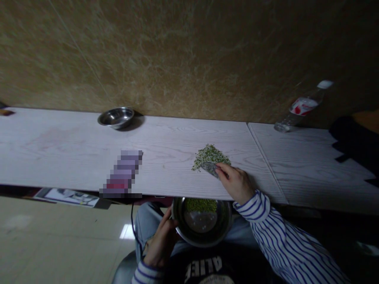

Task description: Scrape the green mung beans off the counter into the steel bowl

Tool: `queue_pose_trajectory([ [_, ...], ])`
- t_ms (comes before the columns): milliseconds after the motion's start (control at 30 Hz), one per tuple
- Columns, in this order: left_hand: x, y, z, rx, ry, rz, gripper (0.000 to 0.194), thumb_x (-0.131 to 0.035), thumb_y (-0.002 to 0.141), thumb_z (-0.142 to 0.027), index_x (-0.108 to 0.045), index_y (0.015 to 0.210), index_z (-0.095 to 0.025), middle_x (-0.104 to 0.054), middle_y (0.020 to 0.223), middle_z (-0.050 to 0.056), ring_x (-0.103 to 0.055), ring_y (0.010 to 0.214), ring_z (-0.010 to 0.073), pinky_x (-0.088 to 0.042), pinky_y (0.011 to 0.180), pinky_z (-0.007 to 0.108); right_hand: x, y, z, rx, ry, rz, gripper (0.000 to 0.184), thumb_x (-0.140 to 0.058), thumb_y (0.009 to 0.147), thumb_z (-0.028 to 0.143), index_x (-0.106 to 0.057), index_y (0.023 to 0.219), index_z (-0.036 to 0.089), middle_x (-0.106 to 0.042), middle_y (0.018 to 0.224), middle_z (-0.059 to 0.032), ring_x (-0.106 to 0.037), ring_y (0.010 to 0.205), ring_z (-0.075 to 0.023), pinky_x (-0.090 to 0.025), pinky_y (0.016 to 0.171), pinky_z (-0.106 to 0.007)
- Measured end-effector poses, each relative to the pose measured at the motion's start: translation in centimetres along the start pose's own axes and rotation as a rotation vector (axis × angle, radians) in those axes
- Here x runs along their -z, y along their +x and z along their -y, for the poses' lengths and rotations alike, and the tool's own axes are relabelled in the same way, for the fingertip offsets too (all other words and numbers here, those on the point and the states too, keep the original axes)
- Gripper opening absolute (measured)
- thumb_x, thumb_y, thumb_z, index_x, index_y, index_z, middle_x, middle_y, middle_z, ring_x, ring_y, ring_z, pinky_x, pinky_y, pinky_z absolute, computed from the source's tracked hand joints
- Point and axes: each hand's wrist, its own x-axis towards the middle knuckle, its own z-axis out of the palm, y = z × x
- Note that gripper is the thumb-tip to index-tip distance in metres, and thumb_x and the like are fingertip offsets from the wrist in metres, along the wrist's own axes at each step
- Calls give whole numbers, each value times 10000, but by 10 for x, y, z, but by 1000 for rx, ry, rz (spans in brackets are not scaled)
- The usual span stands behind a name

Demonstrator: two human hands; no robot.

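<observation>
A loose pile of small green and white grains [211,153] is spread on the white wood-grain table. My right hand [237,182] pinches a thin, grey, speckled flat piece with a rounded edge [209,169]. That piece rests against the near side of the pile; its exact kind I cannot make out. Below the table's front edge, over my lap, is a metal bowl [202,239] with green grains [200,205] gathered at its far side and a few pale specks on its bottom. My left hand [164,238] grips this bowl by its left rim.
A smaller metal bowl [116,117] stands at the back left, near the wall. A pixelated purplish object [123,173] lies left of the pile. At the back right stands a clear plastic bottle [303,106] with a white cap. A dark object [352,138] sits at the far right.
</observation>
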Motion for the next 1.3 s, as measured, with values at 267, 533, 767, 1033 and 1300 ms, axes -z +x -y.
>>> queue_pose_trajectory([
  [267,-6,2,0,8,30,12,663,-710,700,-237,-570,1348,-233,-668,1259,125,-587,1153,364,-489,891,460,19,0,-16,94,-35,-84,194,-542,930,229,-696,1043,193,-770,936,-69,-704,726,-200,-506,721,-330],
  [533,-13,-2,-3,31,55,-6,668,-684,727,-230,-538,1378,-235,-645,1295,126,-593,1139,355,-489,874,457,19,-14,-25,151,-106,-108,182,-546,934,197,-689,1042,167,-766,903,-78,-691,743,-190,-443,709,-324],
  [767,-18,-4,-5,28,56,-5,652,-691,732,-232,-548,1368,-237,-667,1255,118,-598,1133,344,-477,900,455,20,-22,-10,189,-87,-65,176,-546,938,184,-693,1035,171,-764,867,-66,-685,754,-175,-407,703,-313],
  [1033,-14,-7,-1,28,83,-103,686,-697,719,-231,-532,1384,-265,-621,1330,113,-588,1144,347,-480,891,460,28,-28,-1,188,-23,-10,192,-525,949,189,-693,1040,183,-762,879,-64,-685,786,-166,-416,732,-314],
  [1300,-14,-8,2,8,73,-85,721,-702,697,-231,-520,1394,-230,-651,1256,130,-609,1061,349,-504,808,444,28,-37,-5,190,-46,-16,188,-525,953,190,-682,1052,167,-762,890,-69,-681,785,-171,-408,729,-317],
])
